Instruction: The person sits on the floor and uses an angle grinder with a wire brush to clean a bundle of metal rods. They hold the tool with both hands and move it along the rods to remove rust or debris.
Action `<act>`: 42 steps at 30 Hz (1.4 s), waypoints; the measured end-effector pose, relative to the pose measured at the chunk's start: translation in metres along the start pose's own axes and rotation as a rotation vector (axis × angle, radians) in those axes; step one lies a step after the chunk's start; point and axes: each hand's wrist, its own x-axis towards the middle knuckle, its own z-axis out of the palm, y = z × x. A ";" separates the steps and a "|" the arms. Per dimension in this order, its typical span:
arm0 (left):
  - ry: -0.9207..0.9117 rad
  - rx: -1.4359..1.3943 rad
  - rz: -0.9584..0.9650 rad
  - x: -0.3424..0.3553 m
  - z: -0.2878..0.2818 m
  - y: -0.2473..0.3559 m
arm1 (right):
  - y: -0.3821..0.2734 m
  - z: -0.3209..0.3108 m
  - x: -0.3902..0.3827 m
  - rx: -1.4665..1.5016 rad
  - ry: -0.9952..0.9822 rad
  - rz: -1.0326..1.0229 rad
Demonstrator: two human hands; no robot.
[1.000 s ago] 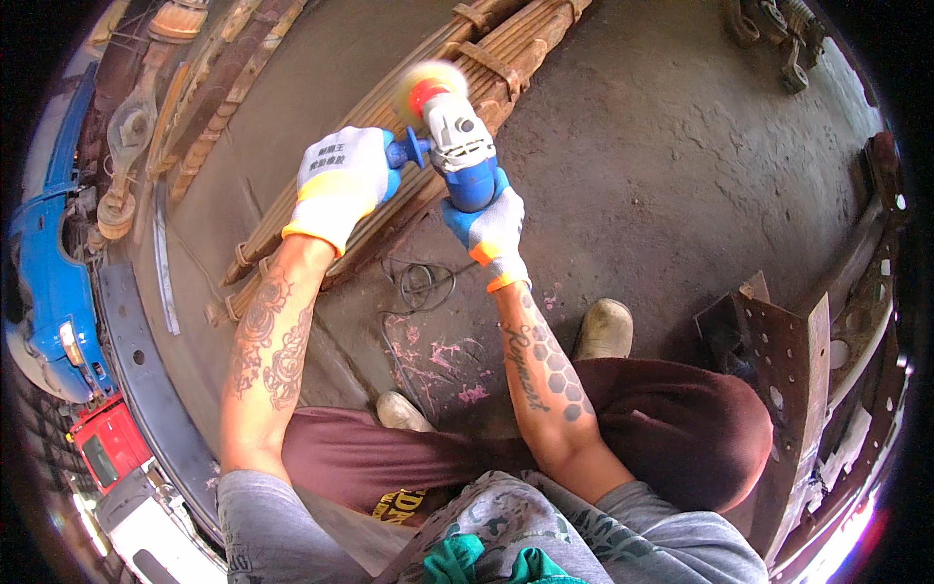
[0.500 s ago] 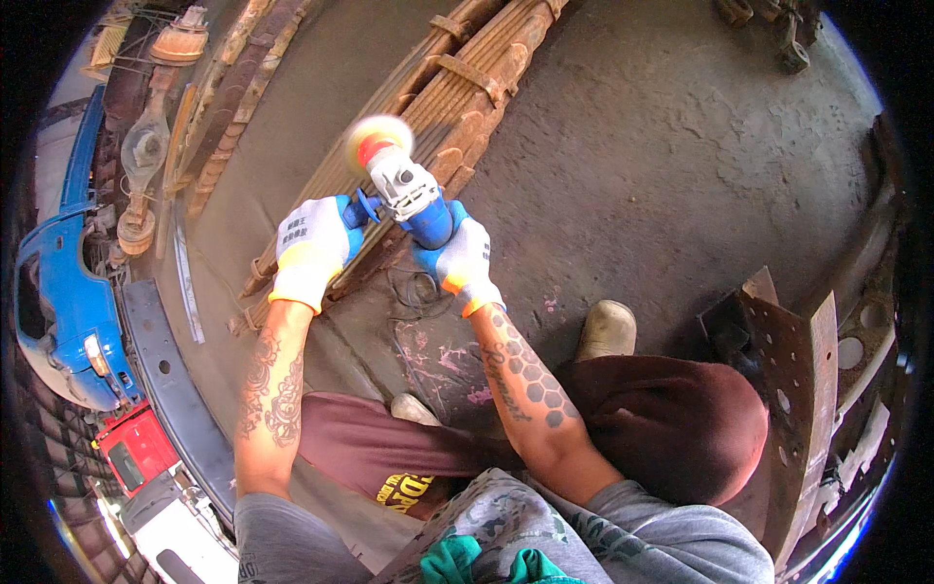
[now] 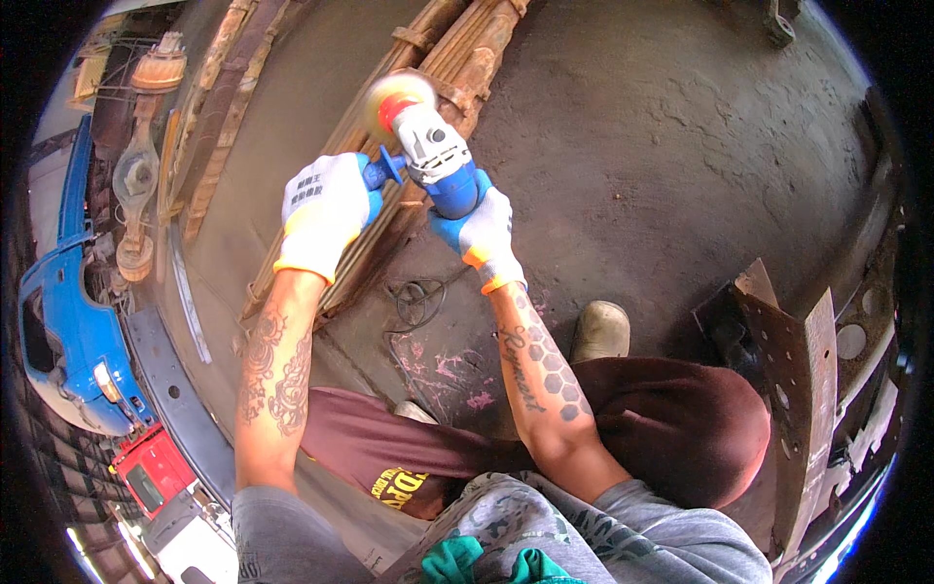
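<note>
An angle grinder (image 3: 440, 156) with a white gear head and a blue body is held out over rusty leaf spring packs (image 3: 467, 49). Its round disc (image 3: 401, 100), pale with a red centre, is blurred as if spinning, and sits at the springs' upper surface; whether it touches them I cannot tell. My left hand (image 3: 326, 204), in a white and blue work glove, is closed round the blue side handle (image 3: 384, 168). In a matching glove, my right hand (image 3: 482, 229) wraps the rear of the grinder's body. The fingers are partly hidden.
A dark cable (image 3: 418, 302) lies looped on the floor below the grinder. At the right stands a steel beam with holes (image 3: 798, 380). Left lie a rusty axle (image 3: 136, 180), long dark plate (image 3: 175, 380) and blue vehicle cab (image 3: 83, 341). My shoe (image 3: 601, 331) is nearby.
Both hands have carried the grinder farther away and slightly right, along the leaf springs. My grips look the same, and the view has shifted a little.
</note>
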 end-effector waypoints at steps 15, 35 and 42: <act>0.001 -0.014 -0.024 -0.007 -0.002 -0.003 | -0.006 -0.001 0.000 -0.035 -0.079 0.085; 0.147 0.042 0.184 -0.023 -0.006 0.043 | 0.017 -0.040 -0.016 -0.014 0.134 -0.015; 0.128 0.124 0.049 -0.011 -0.021 0.020 | -0.003 -0.009 0.008 0.111 -0.090 0.090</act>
